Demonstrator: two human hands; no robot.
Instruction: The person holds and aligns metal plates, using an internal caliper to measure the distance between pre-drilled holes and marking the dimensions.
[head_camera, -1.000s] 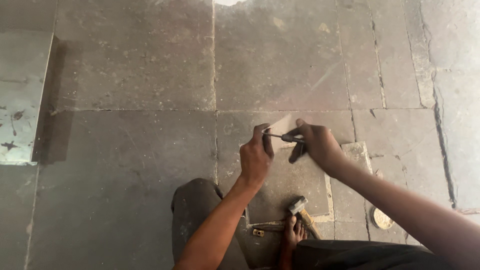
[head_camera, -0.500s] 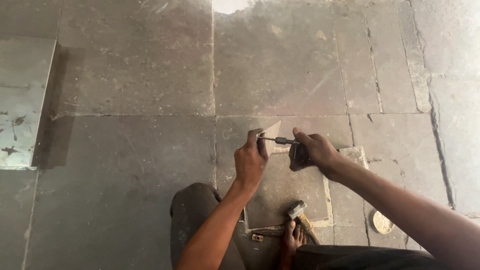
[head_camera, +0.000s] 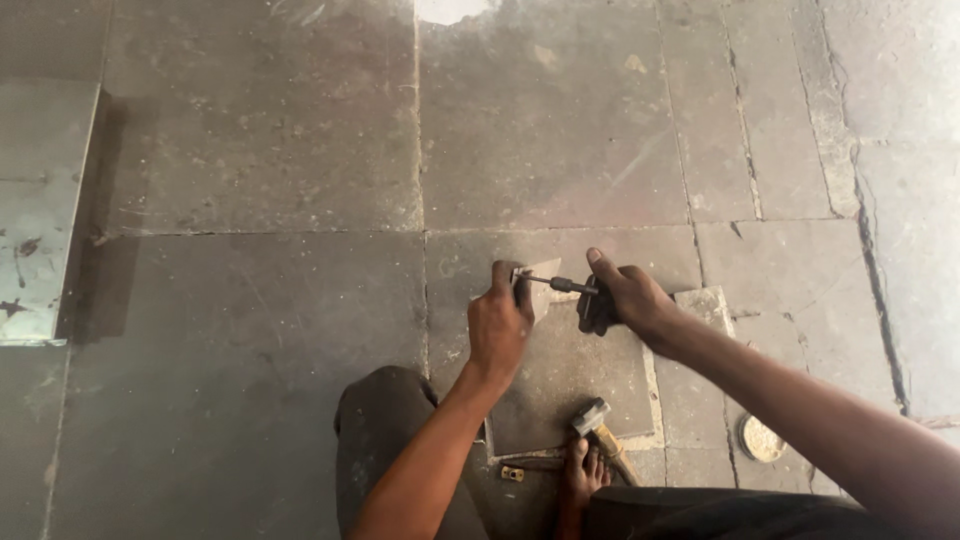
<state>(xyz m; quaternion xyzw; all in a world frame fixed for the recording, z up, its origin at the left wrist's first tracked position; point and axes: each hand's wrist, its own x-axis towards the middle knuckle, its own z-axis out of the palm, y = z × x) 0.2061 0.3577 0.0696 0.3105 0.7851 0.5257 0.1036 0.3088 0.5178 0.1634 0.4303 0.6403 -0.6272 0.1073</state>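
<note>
My left hand grips the far corner of a grey stone tile that lies on the floor in front of me. My right hand holds a dark-handled scribing tool, its thin metal shaft reaching left to the tile's pale corner beside my left fingers. My bare foot rests on the tile's near edge.
A hammer lies by my foot on the tile's near right corner. A small brass piece sits near the tile's near edge. A round lid lies to the right. A metal sheet lies on the stone floor at far left.
Both hands have shifted slightly down and right in view as the camera tilted. The tool stays pressed at the tile's corner, and my left hand keeps its grip.
</note>
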